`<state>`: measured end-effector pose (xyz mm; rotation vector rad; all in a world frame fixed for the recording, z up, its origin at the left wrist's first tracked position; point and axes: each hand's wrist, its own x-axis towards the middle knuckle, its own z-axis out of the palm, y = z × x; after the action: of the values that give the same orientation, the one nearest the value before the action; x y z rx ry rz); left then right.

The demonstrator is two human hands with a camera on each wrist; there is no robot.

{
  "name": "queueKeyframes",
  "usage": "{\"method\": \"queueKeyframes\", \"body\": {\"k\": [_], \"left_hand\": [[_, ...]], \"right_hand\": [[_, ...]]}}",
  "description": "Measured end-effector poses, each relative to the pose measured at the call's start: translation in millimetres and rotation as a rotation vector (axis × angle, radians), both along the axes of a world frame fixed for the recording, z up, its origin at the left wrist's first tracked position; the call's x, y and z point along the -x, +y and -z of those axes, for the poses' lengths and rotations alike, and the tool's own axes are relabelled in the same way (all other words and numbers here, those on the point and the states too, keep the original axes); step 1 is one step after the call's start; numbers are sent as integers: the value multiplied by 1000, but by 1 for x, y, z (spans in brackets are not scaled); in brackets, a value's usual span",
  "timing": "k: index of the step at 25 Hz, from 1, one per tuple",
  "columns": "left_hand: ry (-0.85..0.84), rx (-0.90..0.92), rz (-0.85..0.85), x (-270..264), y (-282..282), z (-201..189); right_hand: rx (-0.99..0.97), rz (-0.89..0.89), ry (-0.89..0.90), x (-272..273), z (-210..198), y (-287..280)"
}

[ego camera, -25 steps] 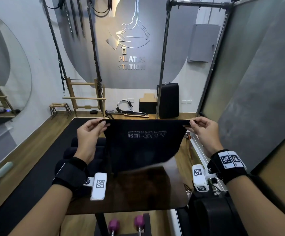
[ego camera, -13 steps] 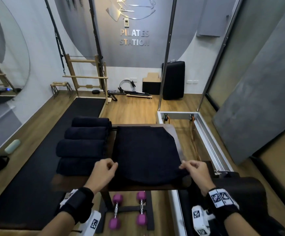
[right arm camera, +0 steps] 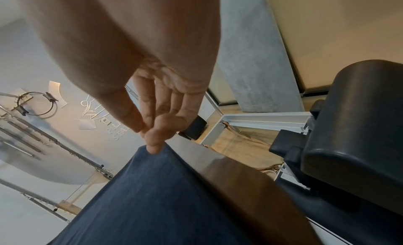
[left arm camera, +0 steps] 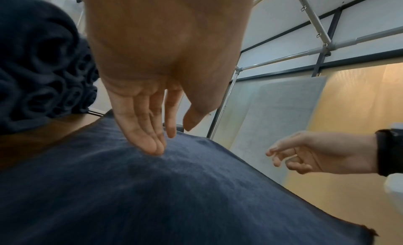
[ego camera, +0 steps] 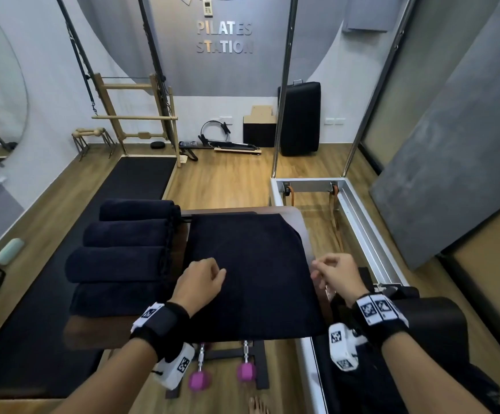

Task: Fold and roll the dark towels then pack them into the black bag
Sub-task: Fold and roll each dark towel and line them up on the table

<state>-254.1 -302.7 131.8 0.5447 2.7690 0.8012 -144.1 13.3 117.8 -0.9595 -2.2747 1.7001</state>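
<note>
A dark towel (ego camera: 248,273) lies spread flat on the wooden tabletop (ego camera: 93,331), its near edge hanging just over the near rim, with four rolled towels (ego camera: 123,258) stacked in a row just to its left. My left hand (ego camera: 199,279) hovers over the towel's left part, grip relaxed and holding nothing, two fingertips (left arm camera: 152,145) touching the cloth. My right hand (ego camera: 337,274) is at the towel's right edge, grip loosely apart, one fingertip (right arm camera: 154,145) touching that edge without pinching it.
</note>
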Motion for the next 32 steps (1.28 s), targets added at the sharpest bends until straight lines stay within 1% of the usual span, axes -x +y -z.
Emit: {"method": "queueKeyframes", "body": {"k": [1, 2, 4, 5, 8, 10, 13, 15, 17, 19, 23, 25, 26, 27, 29, 30, 32], "left_hand": [[-3, -48, 39, 9, 13, 2], [-10, -60, 88, 17, 26, 5], [-10, 28, 175, 32, 51, 16], [3, 81, 193, 39, 61, 21], [23, 224, 224, 62, 86, 32], [-58, 355, 261, 78, 97, 37], [-299, 419, 253, 96, 100, 45], [-361, 432, 265, 100, 97, 49], [-378, 426, 275, 100, 97, 51], [-380, 416, 275, 98, 98, 50], [-392, 450, 291, 96, 98, 45], [-413, 456, 308, 96, 97, 43], [-422, 454, 312, 97, 97, 43], [-426, 451, 313, 97, 97, 42], [-427, 448, 314, 97, 96, 43], [-423, 447, 316, 97, 96, 43], [-420, 448, 316, 96, 96, 44]], "right_hand": [[2, 27, -5, 17, -1, 4], [5, 54, -15, 34, -1, 6], [8, 80, -20, 69, -1, 11], [-26, 68, -23, 86, 1, 12], [-237, -24, -65, 127, 4, 12], [-343, -48, -118, 146, 10, 9], [-449, -62, -200, 163, 20, 7], [-504, -45, -211, 168, 27, 9], [-497, -14, -190, 168, 34, 14], [-441, -25, -147, 166, 38, 21], [-370, -112, -89, 164, 38, 31], [-301, -94, -55, 165, 34, 33], [-206, -46, -31, 165, 30, 36], [-52, 12, 4, 164, 25, 40], [341, 86, 94, 160, 14, 45], [483, 114, 151, 158, 10, 48], [614, 226, 290, 156, 8, 54]]}}
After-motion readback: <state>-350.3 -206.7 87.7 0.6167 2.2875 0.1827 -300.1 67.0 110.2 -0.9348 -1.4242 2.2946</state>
